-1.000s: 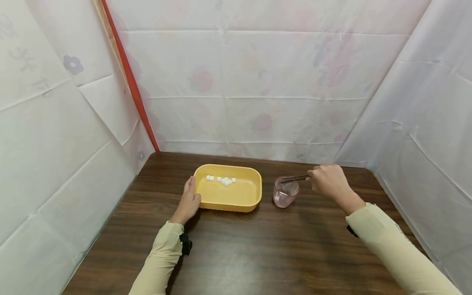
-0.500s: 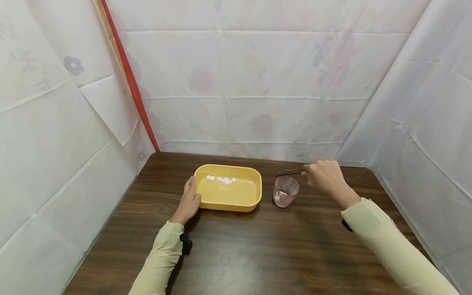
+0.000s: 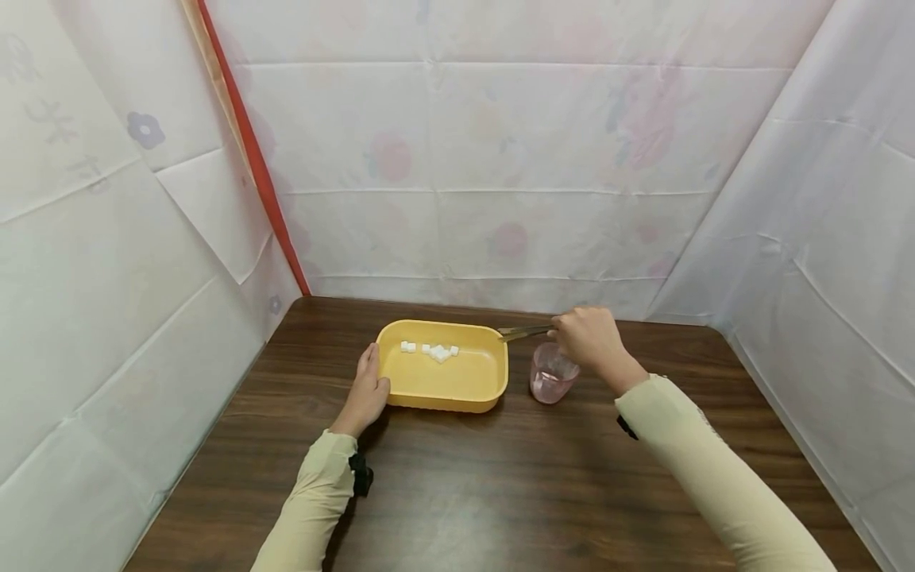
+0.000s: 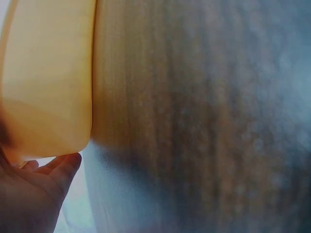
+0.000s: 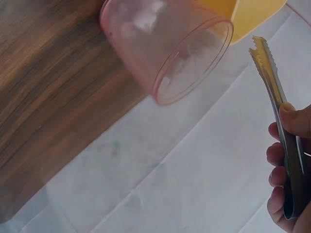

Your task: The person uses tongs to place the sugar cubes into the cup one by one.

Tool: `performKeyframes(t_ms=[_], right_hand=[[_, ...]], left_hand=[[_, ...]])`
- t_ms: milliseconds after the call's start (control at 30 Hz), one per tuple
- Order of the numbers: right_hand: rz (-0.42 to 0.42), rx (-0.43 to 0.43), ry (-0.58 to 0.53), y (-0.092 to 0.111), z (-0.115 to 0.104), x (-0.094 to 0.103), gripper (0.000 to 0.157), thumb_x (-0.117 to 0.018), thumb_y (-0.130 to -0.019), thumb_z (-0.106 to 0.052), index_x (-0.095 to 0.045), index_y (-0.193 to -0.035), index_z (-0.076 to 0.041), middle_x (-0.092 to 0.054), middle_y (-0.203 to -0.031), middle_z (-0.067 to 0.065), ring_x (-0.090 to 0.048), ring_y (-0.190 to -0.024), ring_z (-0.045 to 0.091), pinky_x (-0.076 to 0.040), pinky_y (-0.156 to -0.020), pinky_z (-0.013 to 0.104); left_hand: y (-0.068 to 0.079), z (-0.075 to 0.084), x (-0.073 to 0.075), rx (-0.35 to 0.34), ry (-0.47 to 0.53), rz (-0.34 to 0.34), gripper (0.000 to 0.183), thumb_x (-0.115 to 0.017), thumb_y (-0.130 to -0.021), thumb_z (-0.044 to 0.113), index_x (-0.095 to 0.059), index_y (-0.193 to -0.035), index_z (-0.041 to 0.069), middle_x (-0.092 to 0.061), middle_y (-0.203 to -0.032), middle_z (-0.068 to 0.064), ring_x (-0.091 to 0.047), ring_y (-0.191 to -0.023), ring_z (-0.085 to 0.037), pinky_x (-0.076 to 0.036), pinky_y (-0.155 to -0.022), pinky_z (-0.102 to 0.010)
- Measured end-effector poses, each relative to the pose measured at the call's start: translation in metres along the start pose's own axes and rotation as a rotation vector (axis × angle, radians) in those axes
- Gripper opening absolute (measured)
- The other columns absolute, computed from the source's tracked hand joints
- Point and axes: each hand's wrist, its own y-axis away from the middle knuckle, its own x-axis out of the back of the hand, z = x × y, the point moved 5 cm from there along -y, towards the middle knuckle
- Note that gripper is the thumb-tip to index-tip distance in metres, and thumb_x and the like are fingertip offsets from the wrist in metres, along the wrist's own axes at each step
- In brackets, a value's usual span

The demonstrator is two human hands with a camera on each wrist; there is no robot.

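A yellow plastic tray stands on the table with several small white cubes, like sugar cubes, near its far side. At the tray's left end my left hand holds the wall, thumb by the near corner. My right hand grips metal tongs above and behind a clear pink cup. In the right wrist view, the serrated tips of the tongs stand slightly apart with nothing between them. From the head view, those tips are at the tray's far right corner. Whitish pieces seem visible inside the cup.
The dark wood table runs up to white printed sheets at the back and both sides. A red strip runs down the back left corner. The cup stands just right of the tray.
My right hand has lifted the tongs out of the cup and carried them left to the tray's far right corner. The left hand and the tray stay put.
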Motion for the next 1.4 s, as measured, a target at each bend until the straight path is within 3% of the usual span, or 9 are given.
performKeyframes(t_ms=[167, 633, 933, 1167, 1400], right_hand=[[-0.005, 0.001, -0.017, -0.014, -0.014, -0.011, 0.024, -0.076, -0.078, -0.023, -0.062, -0.059, -0.015, -0.059, -0.057, 0.003, -0.053, -0.047, 0.021, -0.043, -0.042, 0.039], [-0.081, 0.002, -0.021, -0.04, -0.048, -0.043, 0.036, -0.073, -0.08, -0.021, -0.052, -0.051, -0.016, -0.047, -0.05, -0.002, -0.042, -0.044, 0.015, -0.043, -0.041, 0.036], [-0.148, 0.033, 0.026, -0.049, -0.066, -0.063, 0.048, -0.066, -0.083, -0.013, -0.032, -0.05, -0.018, -0.027, -0.049, -0.004, -0.026, -0.047, 0.012, -0.028, -0.042, 0.028], [-0.191, 0.076, 0.072, -0.054, -0.075, -0.07, 0.043, -0.062, -0.083, -0.009, -0.035, -0.051, -0.019, -0.033, -0.05, -0.004, -0.029, -0.048, 0.013, -0.028, -0.046, 0.028], [-0.228, 0.074, 0.107, -0.059, -0.081, -0.076, 0.035, -0.064, -0.077, -0.01, -0.042, -0.051, -0.018, -0.042, -0.052, -0.004, -0.038, -0.049, 0.013, -0.037, -0.047, 0.029]], left_hand=[[0.001, 0.0, 0.001, -0.004, 0.007, 0.007, 0.067, -0.035, -0.093, 0.004, -0.002, -0.152, 0.0, -0.002, -0.157, -0.019, -0.013, -0.141, -0.033, -0.019, -0.109, -0.05], [-0.001, 0.001, -0.001, 0.002, 0.004, 0.015, 0.066, -0.035, -0.094, 0.002, -0.004, -0.152, -0.001, -0.003, -0.157, -0.018, -0.014, -0.141, -0.033, -0.019, -0.109, -0.05], [0.001, 0.002, 0.0, 0.011, 0.017, 0.012, 0.068, -0.036, -0.094, 0.002, -0.002, -0.152, 0.002, -0.002, -0.157, -0.017, -0.013, -0.141, -0.032, -0.019, -0.109, -0.049], [0.0, 0.002, 0.0, 0.002, 0.014, 0.015, 0.068, -0.036, -0.093, 0.001, -0.004, -0.152, 0.0, -0.003, -0.157, -0.018, -0.014, -0.141, -0.033, -0.02, -0.108, -0.05], [0.0, 0.002, 0.0, 0.01, 0.018, 0.012, 0.068, -0.036, -0.094, 0.002, -0.003, -0.153, 0.002, -0.002, -0.157, -0.016, -0.013, -0.141, -0.031, -0.02, -0.109, -0.05]])
